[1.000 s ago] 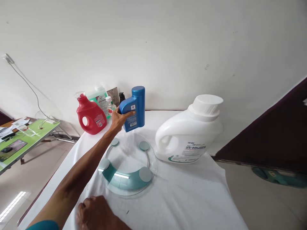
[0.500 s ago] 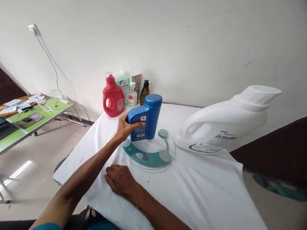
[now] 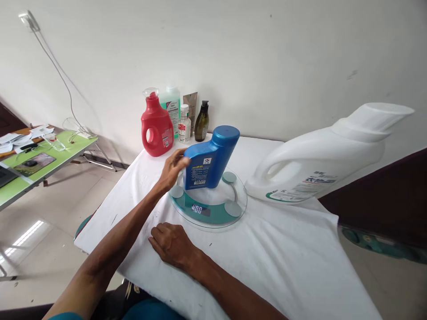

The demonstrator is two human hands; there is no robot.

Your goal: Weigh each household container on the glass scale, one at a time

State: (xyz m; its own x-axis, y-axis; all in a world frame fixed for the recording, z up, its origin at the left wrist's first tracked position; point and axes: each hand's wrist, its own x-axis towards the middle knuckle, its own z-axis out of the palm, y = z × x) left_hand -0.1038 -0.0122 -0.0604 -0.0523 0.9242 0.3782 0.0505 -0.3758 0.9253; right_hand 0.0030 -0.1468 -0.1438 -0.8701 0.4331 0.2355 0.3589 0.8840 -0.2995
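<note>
Half a second ago the left hand (image 3: 171,171) gripped the blue bottle (image 3: 208,161) above the scale; now the bottle stands on the glass scale (image 3: 209,209), fingers loosened, grip apparently only brushing its side. Display reads near zero, digits blurred. Right hand (image 3: 171,245) lies flat on the bench (image 3: 283,266), white wrinkled cloth. Bottle: glossy moulded plastic. Scale: round, clear, teal band.

Seven bottles (image 3: 209,161), one glass scale (image 3: 208,205), two hands (image 3: 171,170) show.
</note>
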